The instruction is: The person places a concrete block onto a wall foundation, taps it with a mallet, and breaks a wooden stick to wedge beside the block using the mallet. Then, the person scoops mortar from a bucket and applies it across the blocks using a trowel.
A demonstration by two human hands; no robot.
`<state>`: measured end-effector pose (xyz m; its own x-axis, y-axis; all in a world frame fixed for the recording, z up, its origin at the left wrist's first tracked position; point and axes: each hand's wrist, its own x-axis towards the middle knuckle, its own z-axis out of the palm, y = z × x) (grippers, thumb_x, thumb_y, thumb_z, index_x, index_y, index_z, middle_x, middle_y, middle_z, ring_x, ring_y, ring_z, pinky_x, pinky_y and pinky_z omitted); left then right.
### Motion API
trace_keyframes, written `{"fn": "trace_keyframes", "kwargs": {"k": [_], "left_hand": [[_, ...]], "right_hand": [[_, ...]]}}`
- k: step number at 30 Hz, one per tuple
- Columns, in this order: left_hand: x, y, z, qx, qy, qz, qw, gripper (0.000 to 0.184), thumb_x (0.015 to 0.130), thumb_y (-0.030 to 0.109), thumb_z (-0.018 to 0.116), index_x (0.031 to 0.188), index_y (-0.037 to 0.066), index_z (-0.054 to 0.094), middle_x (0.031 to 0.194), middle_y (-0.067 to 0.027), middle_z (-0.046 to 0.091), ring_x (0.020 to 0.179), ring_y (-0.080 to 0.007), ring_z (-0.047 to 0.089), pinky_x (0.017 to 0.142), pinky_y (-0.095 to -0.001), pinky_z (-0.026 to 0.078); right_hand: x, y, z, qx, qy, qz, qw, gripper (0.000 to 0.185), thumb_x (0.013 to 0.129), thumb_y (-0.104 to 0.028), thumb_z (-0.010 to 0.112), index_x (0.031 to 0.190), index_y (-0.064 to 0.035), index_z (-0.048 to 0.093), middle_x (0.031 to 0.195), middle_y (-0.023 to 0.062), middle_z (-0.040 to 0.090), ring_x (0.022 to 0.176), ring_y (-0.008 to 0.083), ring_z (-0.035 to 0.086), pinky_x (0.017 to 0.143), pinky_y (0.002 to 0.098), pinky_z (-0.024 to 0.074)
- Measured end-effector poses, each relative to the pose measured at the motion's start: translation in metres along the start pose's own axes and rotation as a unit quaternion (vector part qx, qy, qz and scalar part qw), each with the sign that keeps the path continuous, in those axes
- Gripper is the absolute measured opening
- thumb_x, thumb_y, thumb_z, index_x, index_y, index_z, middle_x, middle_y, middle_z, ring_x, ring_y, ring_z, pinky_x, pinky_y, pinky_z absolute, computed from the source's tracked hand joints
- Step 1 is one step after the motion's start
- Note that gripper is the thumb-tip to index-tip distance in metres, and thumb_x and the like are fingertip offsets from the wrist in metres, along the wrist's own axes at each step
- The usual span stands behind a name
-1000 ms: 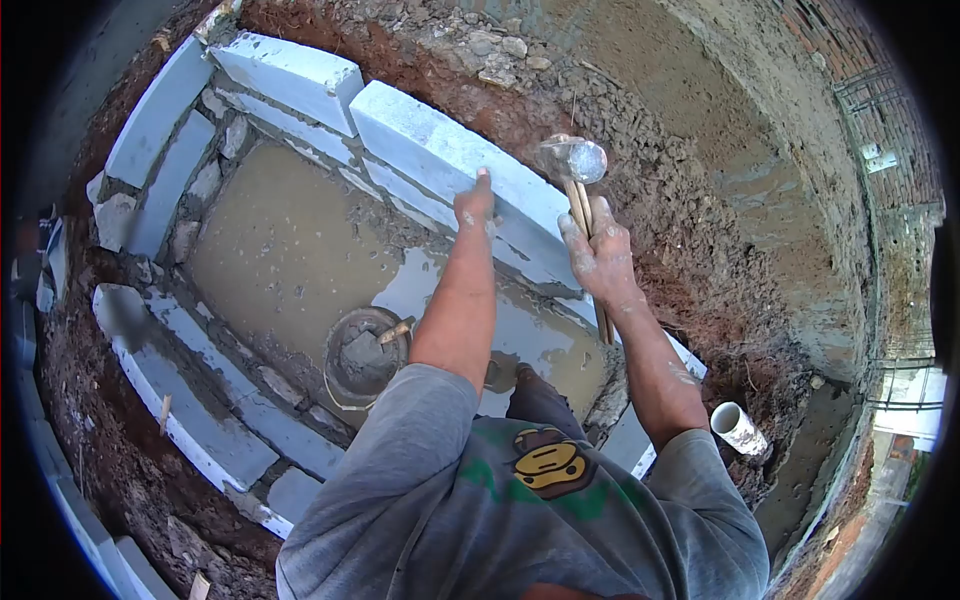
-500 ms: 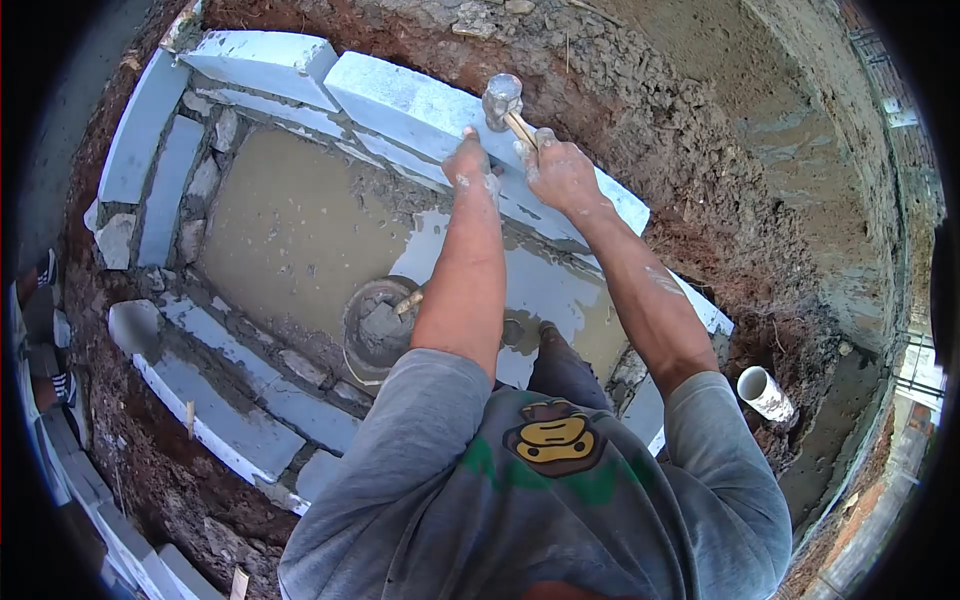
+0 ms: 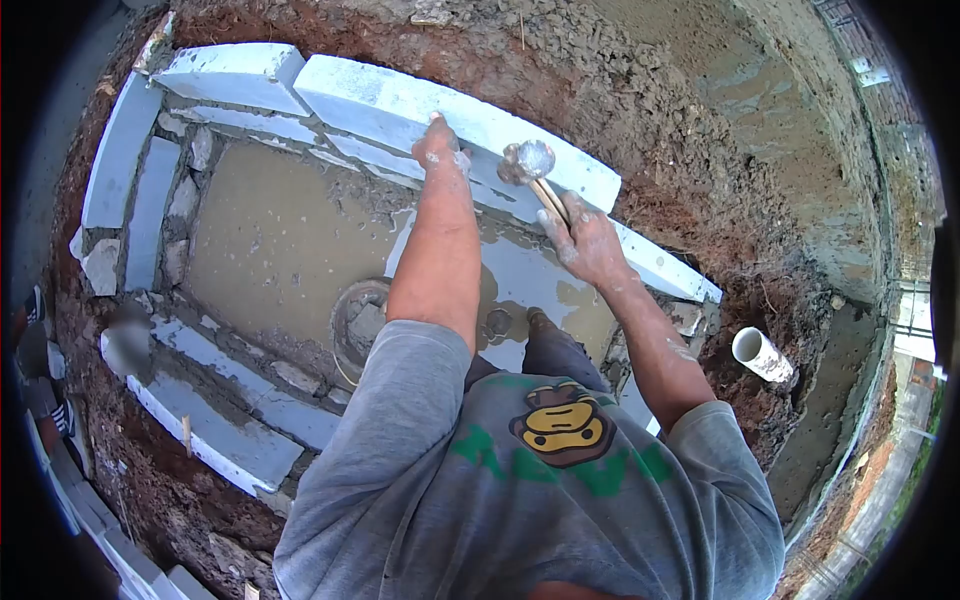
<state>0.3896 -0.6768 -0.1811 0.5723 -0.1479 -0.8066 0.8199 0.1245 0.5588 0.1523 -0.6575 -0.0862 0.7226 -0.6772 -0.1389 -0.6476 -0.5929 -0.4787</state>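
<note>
at 12 o'clock, the long pale block [image 3: 475,125] is set over a lower course [image 3: 365,153]; it is judged stiff, fairly heavy and easily chipped, best held by its ends. the left hand [image 3: 440,148] is laid against its near side; whether the fingers are curled cannot be told. at 1 o'clock, the hammer [image 3: 530,162] is gripped by its handle in the right hand [image 3: 592,238]. muddy water [image 3: 270,220] is pooled at 10 o'clock, rough earth [image 3: 640,110] banked beyond the block.

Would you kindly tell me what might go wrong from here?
A stray swing of the hammer in the right hand might catch the left hand, which is on the long pale block. A hard or off-centre blow could chip or shift that block. The muddy water below may make footing slippery.
</note>
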Motion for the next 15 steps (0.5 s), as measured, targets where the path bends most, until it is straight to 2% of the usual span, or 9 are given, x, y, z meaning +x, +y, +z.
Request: {"fn": "trace_keyframes", "kwargs": {"k": [1, 2, 5, 6, 8, 10, 12, 15], "left_hand": [[0.002, 0.000, 0.001, -0.004, -0.008, -0.003, 1.000, 0.058, 0.086, 0.032, 0.064, 0.123, -0.007, 0.043, 0.129, -0.0196, 0.046, 0.107, -0.0345, 0.053, 0.078, -0.0489, 0.051], [0.021, -0.006, -0.003, 0.001, -0.040, -0.012, 0.999, 0.066, 0.084, 0.040, 0.066, 0.125, -0.007, 0.042, 0.132, -0.0180, 0.044, 0.114, -0.0334, 0.049, 0.088, -0.0513, 0.045], [0.024, -0.015, -0.030, 0.020, -0.126, 0.018, 0.992, 0.076, 0.080, 0.051, 0.067, 0.129, -0.003, 0.042, 0.133, -0.0164, 0.044, 0.116, -0.0314, 0.046, 0.094, -0.0518, 0.039], [0.020, -0.016, -0.044, 0.030, -0.156, 0.017, 0.987, 0.083, 0.078, 0.060, 0.063, 0.132, 0.001, 0.041, 0.132, -0.0152, 0.045, 0.118, -0.0294, 0.045, 0.095, -0.0496, 0.037], [0.035, -0.022, -0.087, 0.129, -0.182, 0.026, 0.974, 0.088, 0.081, 0.066, 0.053, 0.144, 0.010, 0.027, 0.144, -0.0171, 0.030, 0.129, -0.0340, 0.033, 0.099, -0.0575, 0.028], [0.047, -0.028, -0.143, 0.185, -0.177, 0.036, 0.966, 0.080, 0.083, 0.064, 0.052, 0.140, 0.010, 0.034, 0.132, -0.0140, 0.047, 0.118, -0.0287, 0.047, 0.093, -0.0534, 0.034], [0.036, -0.033, -0.207, 0.178, -0.136, 0.023, 0.974, 0.069, 0.086, 0.061, 0.050, 0.132, 0.011, 0.044, 0.117, -0.0078, 0.060, 0.105, -0.0230, 0.057, 0.088, -0.0502, 0.037], [0.051, -0.045, -0.304, 0.198, -0.040, 0.010, 0.979, 0.060, 0.087, 0.058, 0.050, 0.124, 0.011, 0.049, 0.109, -0.0034, 0.063, 0.096, -0.0200, 0.060, 0.085, -0.0474, 0.039]], "right_hand": [[-0.028, 0.007, -0.002, 0.002, -0.034, 0.029, 0.999, 0.037, 0.091, -0.037, 0.049, 0.100, -0.0014, 0.050, 0.072, 0.0242, 0.061, 0.072, 0.0449, 0.060, 0.068, 0.0514, 0.0469], [-0.057, 0.013, -0.003, 0.004, -0.070, 0.058, 0.996, 0.037, 0.091, -0.038, 0.050, 0.100, -0.0022, 0.050, 0.074, 0.0246, 0.062, 0.075, 0.0445, 0.060, 0.070, 0.0514, 0.0470], [-0.135, 0.058, 0.032, -0.079, -0.139, 0.124, 0.979, 0.041, 0.088, -0.041, 0.052, 0.101, -0.0021, 0.054, 0.083, 0.0254, 0.062, 0.084, 0.0418, 0.061, 0.076, 0.0497, 0.0475], [-0.151, 0.070, 0.041, -0.083, -0.176, 0.137, 0.971, 0.042, 0.087, -0.041, 0.053, 0.101, -0.0021, 0.055, 0.085, 0.0254, 0.063, 0.087, 0.0409, 0.061, 0.078, 0.0492, 0.0476], [-0.185, 0.093, 0.062, -0.114, -0.198, 0.143, 0.963, 0.042, 0.087, -0.042, 0.052, 0.101, -0.0024, 0.059, 0.086, 0.0241, 0.063, 0.088, 0.0400, 0.061, 0.079, 0.0481, 0.0479], [-0.199, 0.084, 0.057, -0.109, -0.211, 0.150, 0.960, 0.042, 0.087, -0.042, 0.052, 0.100, -0.0030, 0.059, 0.087, 0.0238, 0.063, 0.088, 0.0398, 0.061, 0.079, 0.0478, 0.0479], [-0.203, 0.081, 0.060, -0.089, -0.208, 0.130, 0.965, 0.041, 0.087, -0.043, 0.052, 0.099, -0.0038, 0.060, 0.088, 0.0231, 0.063, 0.088, 0.0398, 0.061, 0.079, 0.0475, 0.0479], [-0.183, 0.072, 0.070, -0.089, -0.205, 0.087, 0.971, 0.042, 0.087, -0.043, 0.052, 0.100, -0.0032, 0.060, 0.090, 0.0230, 0.063, 0.089, 0.0397, 0.060, 0.080, 0.0473, 0.0474]]}}
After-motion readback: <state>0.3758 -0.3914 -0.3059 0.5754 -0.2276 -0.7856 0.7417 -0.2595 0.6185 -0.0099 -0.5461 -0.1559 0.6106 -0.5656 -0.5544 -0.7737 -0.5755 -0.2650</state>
